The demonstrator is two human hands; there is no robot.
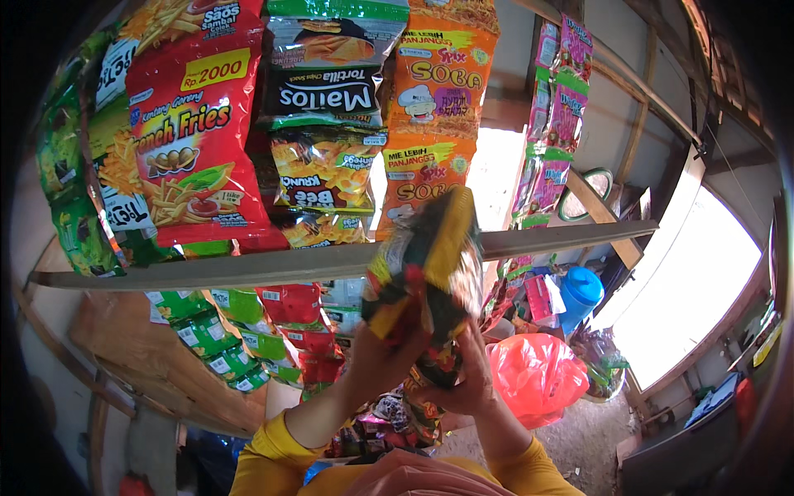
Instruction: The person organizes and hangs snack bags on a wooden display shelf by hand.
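Observation:
A bundle of black, yellow and red snack packets (428, 273) is raised before me, blurred by motion. My left hand (381, 359) grips its lower left side, and my right hand (465, 378) holds it from the lower right. Just behind the bundle runs a wooden rail (217, 268). Strips of snack bags hang around it: red French fries bags (186, 136), black tortilla chips bags (319, 93) and orange noodle snack bags (437, 80). Part of the rail and the lowest orange bag are hidden by the bundle.
Pink wafer sachets (564, 111) hang at the right, near an oval mirror (585, 193). Below are a red plastic bag (536, 375), a blue lidded container (581, 294) and a pile of packets (388, 421). A wooden cabinet (124, 335) stands lower left; a bright opening (688, 291) is at right.

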